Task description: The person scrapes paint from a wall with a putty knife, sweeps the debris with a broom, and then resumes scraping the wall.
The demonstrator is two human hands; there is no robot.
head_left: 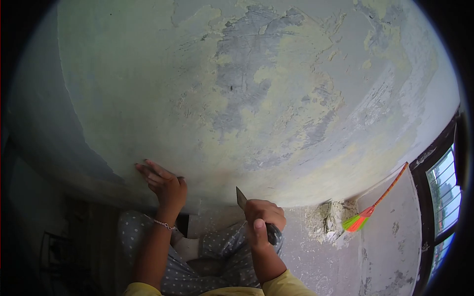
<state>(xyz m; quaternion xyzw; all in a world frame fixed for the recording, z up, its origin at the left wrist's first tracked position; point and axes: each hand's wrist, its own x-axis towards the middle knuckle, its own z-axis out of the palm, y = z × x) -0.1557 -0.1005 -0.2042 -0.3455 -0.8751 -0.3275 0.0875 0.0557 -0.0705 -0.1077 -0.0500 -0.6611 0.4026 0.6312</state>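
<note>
A large wall [118, 98] fills most of the view, its pale green-yellow coat broken by ragged grey patches [244, 74] in the upper middle and whitish scuffed areas toward the right. Below it spreads a pale grey floor [316, 266] speckled with white marks, and at the far right stands a dark-framed window [443, 177] with bars across bright daylight. At the bottom, the person's legs are folded in grey polka-dot trousers [148, 244], with the sleeve [288, 285] of a yellow top showing at the right arm. To the right of the legs, a broom [377, 200] with a reddish-orange stick slants downward, its orange and green bristles lowest, close to a rough pale patch of crumbled plaster [334, 219] along the foot of the wall. The left hand [165, 186] is raised toward the lower wall, its grip open and its fingers extended; whether the fingertips press on the surface is hard to tell. The right hand [264, 214], lower and nearer the middle, has its grip closed around the dark handle of a scraper [241, 198], thumb along the near side. The scraper sits in front of the wall's lower edge, its narrow metal blade angled up and leftward; contact with the wall cannot be made out. A thin beaded bracelet [164, 225] circles the left wrist.
</note>
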